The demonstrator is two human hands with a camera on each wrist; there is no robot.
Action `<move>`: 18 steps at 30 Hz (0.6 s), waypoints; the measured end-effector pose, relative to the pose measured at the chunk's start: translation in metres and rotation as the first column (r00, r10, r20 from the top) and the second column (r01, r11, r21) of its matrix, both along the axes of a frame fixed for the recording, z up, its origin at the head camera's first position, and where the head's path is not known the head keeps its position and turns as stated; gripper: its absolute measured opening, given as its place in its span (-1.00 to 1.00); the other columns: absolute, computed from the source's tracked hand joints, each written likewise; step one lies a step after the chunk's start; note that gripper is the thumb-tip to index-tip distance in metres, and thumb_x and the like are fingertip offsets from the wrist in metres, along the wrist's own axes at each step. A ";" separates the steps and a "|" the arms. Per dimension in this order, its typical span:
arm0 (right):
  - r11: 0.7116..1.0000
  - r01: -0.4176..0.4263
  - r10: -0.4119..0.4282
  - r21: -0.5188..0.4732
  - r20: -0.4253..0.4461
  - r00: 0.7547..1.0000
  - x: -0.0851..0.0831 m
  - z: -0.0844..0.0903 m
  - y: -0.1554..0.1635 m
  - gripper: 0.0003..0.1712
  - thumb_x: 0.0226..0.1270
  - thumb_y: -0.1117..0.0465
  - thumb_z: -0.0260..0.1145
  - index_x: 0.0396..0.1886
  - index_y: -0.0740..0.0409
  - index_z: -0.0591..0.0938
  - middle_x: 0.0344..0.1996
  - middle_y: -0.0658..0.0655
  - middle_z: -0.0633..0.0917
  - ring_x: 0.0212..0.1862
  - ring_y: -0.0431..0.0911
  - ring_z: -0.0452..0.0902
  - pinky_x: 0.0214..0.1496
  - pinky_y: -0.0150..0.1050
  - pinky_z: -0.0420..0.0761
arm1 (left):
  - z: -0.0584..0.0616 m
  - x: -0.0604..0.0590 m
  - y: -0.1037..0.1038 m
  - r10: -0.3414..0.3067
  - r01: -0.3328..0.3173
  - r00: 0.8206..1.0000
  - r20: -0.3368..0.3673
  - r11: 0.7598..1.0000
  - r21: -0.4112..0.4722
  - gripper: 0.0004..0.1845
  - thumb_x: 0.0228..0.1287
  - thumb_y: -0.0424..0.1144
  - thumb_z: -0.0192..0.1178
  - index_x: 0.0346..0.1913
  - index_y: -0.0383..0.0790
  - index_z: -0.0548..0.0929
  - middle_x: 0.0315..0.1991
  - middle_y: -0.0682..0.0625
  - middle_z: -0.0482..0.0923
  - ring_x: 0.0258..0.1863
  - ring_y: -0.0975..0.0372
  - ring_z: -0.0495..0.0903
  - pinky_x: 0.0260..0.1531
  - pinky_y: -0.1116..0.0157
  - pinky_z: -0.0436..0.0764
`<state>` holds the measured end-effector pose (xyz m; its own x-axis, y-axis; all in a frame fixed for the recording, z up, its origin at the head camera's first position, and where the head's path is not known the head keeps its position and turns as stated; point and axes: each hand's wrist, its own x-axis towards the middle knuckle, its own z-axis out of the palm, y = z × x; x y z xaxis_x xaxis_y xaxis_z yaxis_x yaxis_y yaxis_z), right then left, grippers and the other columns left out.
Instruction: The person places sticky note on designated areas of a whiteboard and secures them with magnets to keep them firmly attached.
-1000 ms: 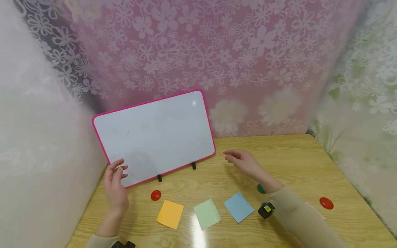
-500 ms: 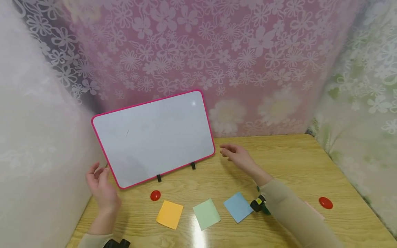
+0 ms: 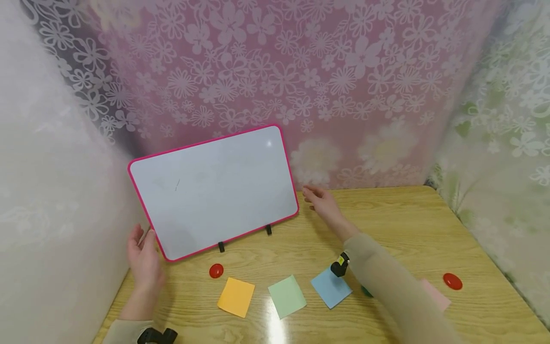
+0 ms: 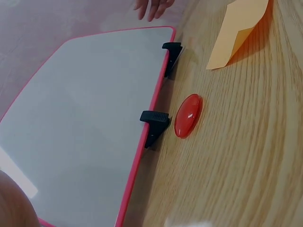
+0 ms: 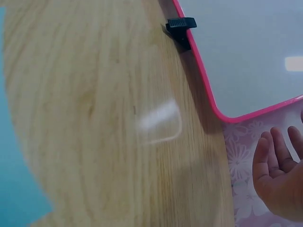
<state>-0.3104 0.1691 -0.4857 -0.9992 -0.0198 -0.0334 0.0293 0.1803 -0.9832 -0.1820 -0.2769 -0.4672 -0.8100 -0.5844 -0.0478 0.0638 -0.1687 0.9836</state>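
The whiteboard (image 3: 212,191), pink-framed and propped on two black clip feet (image 3: 221,246), stands at the back left of the wooden table (image 3: 399,220) and serves as the landmark. A second ago the left hand (image 3: 143,260) was raised in front of the board's lower left face; now it has slid out past that corner and sits beside the pink edge, fingers straight and relaxed, holding nothing. Whether it touches the frame cannot be told from the head view. The right hand (image 3: 320,200) has moved up along the board's right side, from beyond the lower right corner to just beside the right edge, also loose and empty, and apart from the frame in the right wrist view (image 5: 279,175). The board itself has not shifted. My reading is that both hands are bracketing the board at its two ends, as if to take hold of it, with no grasp made yet. In front of the board lie a red magnet (image 3: 216,271), an orange note (image 3: 236,296), a green note (image 3: 287,296) and a blue note (image 3: 330,288); another red magnet (image 3: 452,281) lies far to the right. The right sleeve (image 3: 395,291) covers a green thing beside the blue note and part of a pink note (image 3: 436,294). The left wrist view shows only a blurred sliver of that hand, so its contact stays unclear.
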 end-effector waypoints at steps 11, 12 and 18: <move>0.999 0.003 -0.007 -0.041 -0.078 0.997 -0.021 0.000 -0.011 -0.46 0.72 0.14 0.21 0.54 0.24 0.49 0.40 0.30 0.58 0.40 0.21 0.48 0.43 0.27 0.46 | -0.012 -0.006 -0.012 -0.048 0.051 0.998 0.045 0.996 -0.067 -0.37 0.71 -0.05 0.05 0.67 -0.17 0.28 0.48 -0.03 0.37 0.32 0.24 0.38 0.31 0.31 0.43; 0.999 0.004 -0.007 -0.039 -0.086 0.996 -0.023 0.001 -0.012 -0.47 0.72 0.15 0.21 0.54 0.24 0.49 0.40 0.31 0.58 0.39 0.20 0.49 0.43 0.27 0.47 | -0.013 -0.006 -0.013 -0.048 0.051 0.998 0.046 0.996 -0.075 -0.39 0.71 -0.05 0.06 0.66 -0.16 0.32 0.44 0.00 0.42 0.28 0.26 0.40 0.25 0.33 0.44; 1.000 0.010 -0.012 -0.012 -0.100 0.995 -0.031 0.004 -0.021 -0.50 0.70 0.18 0.23 0.51 0.24 0.53 0.36 0.32 0.60 0.36 0.22 0.53 0.43 0.23 0.49 | -0.018 -0.009 -0.017 -0.040 0.046 0.997 0.061 0.993 -0.104 -0.45 0.69 -0.05 0.09 0.59 -0.13 0.44 0.24 0.13 0.51 0.16 0.28 0.46 0.12 0.39 0.48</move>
<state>-0.3419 0.1483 -0.4821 -0.9977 -0.0086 0.0666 -0.0671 0.1688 -0.9834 -0.1906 -0.2934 -0.4857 -0.8322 -0.5533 -0.0356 0.0007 -0.0652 0.9979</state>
